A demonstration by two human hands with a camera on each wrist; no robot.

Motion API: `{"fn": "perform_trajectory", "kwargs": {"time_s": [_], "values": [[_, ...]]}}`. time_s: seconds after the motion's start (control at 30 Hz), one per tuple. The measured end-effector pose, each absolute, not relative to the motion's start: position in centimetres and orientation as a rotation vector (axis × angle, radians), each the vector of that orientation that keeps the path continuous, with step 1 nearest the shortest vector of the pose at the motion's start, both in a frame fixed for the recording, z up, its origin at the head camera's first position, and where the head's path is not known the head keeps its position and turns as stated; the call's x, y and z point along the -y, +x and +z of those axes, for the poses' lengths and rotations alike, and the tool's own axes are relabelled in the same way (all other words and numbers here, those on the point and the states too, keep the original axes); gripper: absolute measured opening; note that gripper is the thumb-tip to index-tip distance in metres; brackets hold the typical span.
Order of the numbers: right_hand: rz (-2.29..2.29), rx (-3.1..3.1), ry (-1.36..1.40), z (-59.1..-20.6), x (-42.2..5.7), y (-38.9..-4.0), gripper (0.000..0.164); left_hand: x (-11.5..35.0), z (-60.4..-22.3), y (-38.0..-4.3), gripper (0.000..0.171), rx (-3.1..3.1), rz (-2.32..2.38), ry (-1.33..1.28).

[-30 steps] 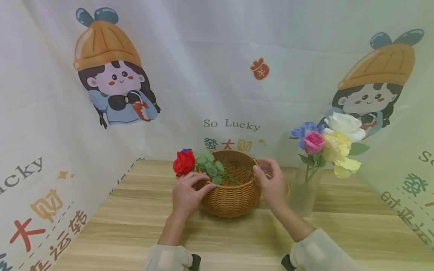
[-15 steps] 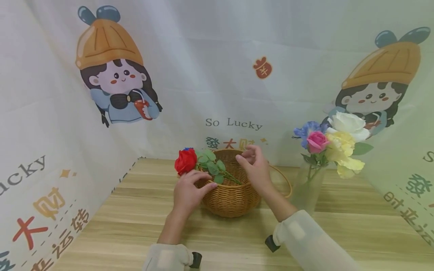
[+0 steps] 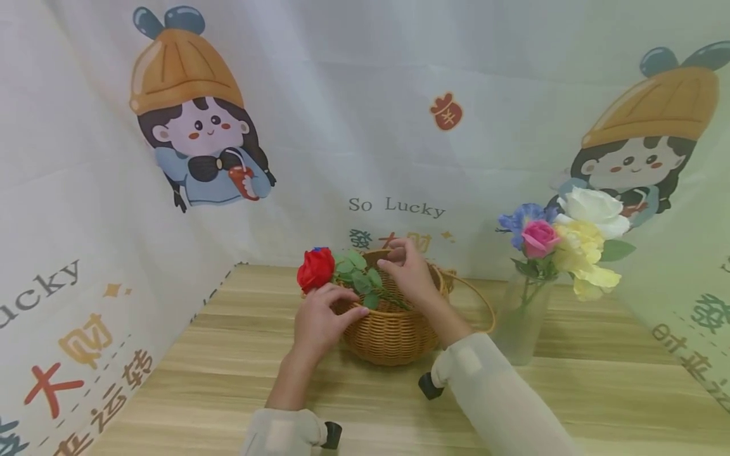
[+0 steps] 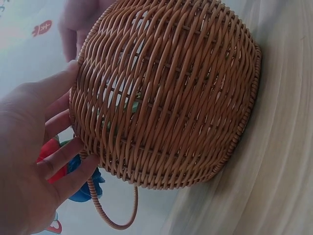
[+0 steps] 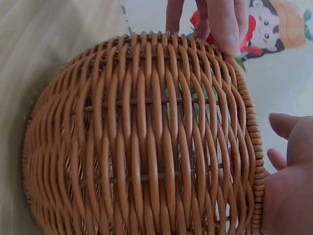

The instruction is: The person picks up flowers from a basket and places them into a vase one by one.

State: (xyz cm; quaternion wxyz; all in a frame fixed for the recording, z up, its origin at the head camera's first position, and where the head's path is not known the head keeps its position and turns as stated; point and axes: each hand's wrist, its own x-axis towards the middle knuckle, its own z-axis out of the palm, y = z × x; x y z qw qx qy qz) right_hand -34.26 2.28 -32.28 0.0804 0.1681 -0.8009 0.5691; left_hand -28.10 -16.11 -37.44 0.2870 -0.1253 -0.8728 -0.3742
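Note:
A brown wicker basket point(image 3: 390, 339) stands on the wooden table. My left hand point(image 3: 319, 320) holds its left rim, thumb on the near edge and fingers at the side by the handle base. A red rose point(image 3: 315, 269) leans over the left rim, with its green leaves and stem point(image 3: 365, 278) lying across the basket opening; a bit of a blue flower point(image 4: 83, 183) shows beside it in the left wrist view. Over the basket's opening is my right hand point(image 3: 412, 275), fingers loosely bent with nothing seen between them. Its fingertips partly hide the far rim.
A clear vase point(image 3: 521, 323) stands right of the basket, holding a white flower point(image 3: 593, 212), a yellow flower point(image 3: 578, 247), a pink rose point(image 3: 540, 239) and a blue flower point(image 3: 525, 218). The basket's thin handle point(image 3: 485, 304) hangs out towards the vase. A printed cloth point(image 3: 319, 126) encloses the table.
My right hand has left the basket's right side and handle and moved left over the opening. The handle now hangs free on the right. My left hand has stayed on the rim.

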Motion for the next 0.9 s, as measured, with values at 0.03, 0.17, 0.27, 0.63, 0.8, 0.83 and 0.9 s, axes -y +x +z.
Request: {"fn": "perform_trajectory", "kwargs": {"time_s": [0.03,0.17,0.27,0.63,0.8,0.83,0.9], "values": [[1.714,2.407,0.495,-32.4,-2.3,-34.5,0.044,16.1,-37.4,-28.1,0.024,2.335,-0.998,-0.335],[1.761,2.474,0.461,-32.7,-2.2,-35.3,0.042,15.9,-37.3,-28.1,0.023,2.341,-0.998,-0.327],[1.782,2.550,0.447,-32.8,-2.1,-35.6,0.040,15.9,-37.3,-28.1,0.024,2.349,-0.990,-0.319],[1.858,2.722,0.507,-33.2,-2.0,-35.8,0.043,15.9,-37.4,-28.0,0.024,2.360,-0.971,-0.306],[1.862,2.747,0.522,-33.0,-2.1,-35.6,0.042,15.9,-37.4,-28.0,0.024,2.352,-0.968,-0.309],[1.860,2.753,0.519,-33.0,-2.1,-35.6,0.041,15.9,-37.4,-28.0,0.024,2.350,-0.967,-0.309],[1.856,2.755,0.519,-32.9,-2.0,-35.5,0.041,16.0,-37.4,-28.0,0.024,2.346,-0.965,-0.311]]}}
